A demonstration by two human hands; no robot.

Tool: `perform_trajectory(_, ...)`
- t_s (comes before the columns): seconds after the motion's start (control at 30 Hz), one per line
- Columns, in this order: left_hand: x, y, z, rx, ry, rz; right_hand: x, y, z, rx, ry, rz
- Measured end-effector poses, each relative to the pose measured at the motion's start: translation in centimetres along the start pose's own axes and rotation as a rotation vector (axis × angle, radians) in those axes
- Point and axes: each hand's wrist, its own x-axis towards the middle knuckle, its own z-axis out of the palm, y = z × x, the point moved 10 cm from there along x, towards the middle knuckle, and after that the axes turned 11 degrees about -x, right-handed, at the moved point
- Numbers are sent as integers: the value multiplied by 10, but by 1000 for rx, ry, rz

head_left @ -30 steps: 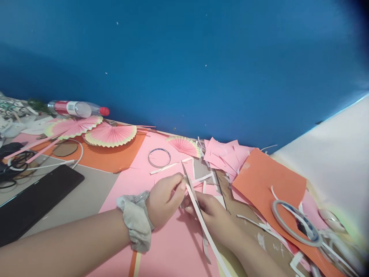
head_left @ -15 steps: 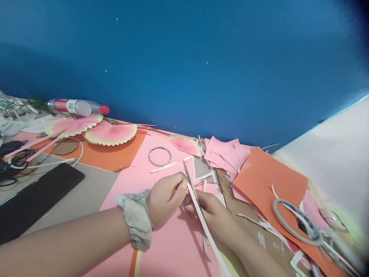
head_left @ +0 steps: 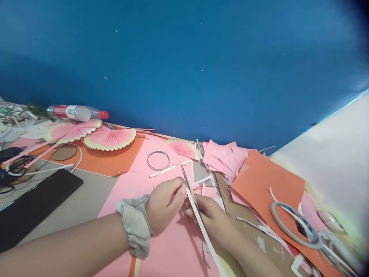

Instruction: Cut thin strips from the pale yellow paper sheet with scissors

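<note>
My left hand (head_left: pixel 165 204), with a grey scrunchie (head_left: pixel 135 227) round its wrist, is closed in a pinch on one end of a narrow white strip (head_left: pixel 206 234). From there the strip slants down over my right hand to the bottom edge. My right hand (head_left: pixel 215 219) is wrapped round scissors (head_left: pixel 187 179), their blades pointing up and away beside the left fingertips. The handles are mostly hidden by the fingers and strip. Beneath both hands lies a large pink paper sheet (head_left: pixel 170 254). Just beyond them are a tape ring (head_left: pixel 158 161) and a pleated pink paper fan (head_left: pixel 183 149).
Left are a black phone (head_left: pixel 40 207), two bigger paper fans (head_left: pixel 111 138) and a lying plastic bottle (head_left: pixel 77 112). Right are pink paper pieces (head_left: pixel 223 156), orange paper (head_left: pixel 268 179), a tape roll (head_left: pixel 296 225) and white scraps. A blue wall (head_left: pixel 178 69) stands behind.
The view shifts slightly, so everything sits a little lower in the picture than half a second ago. Both hands keep almost the same pose and grip on the strip and scissors.
</note>
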Motion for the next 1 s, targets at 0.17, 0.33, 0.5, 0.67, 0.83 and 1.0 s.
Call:
perform_trajectory(0.17,0,-1,3,-3,-28,-20,-1,0,0,-13,-1,-10)
perform_trajectory(0.33,-1,-4,6,14,-53,-29,-1,1,2,11,-24,-15)
perform_trajectory(0.5,0,-5,4,19,-46,-30,0,1,-1,-4,2,-19)
perform_trajectory(0.67,0,-5,6,18,-59,-38,0,0,-1,-21,-2,-23)
perform_trajectory(0.83,-1,-3,6,13,-62,-22,-1,-1,-1,10,-4,-5)
perform_trajectory(1.0,-1,-4,8,7,-70,-21,-1,0,0,32,-4,2)
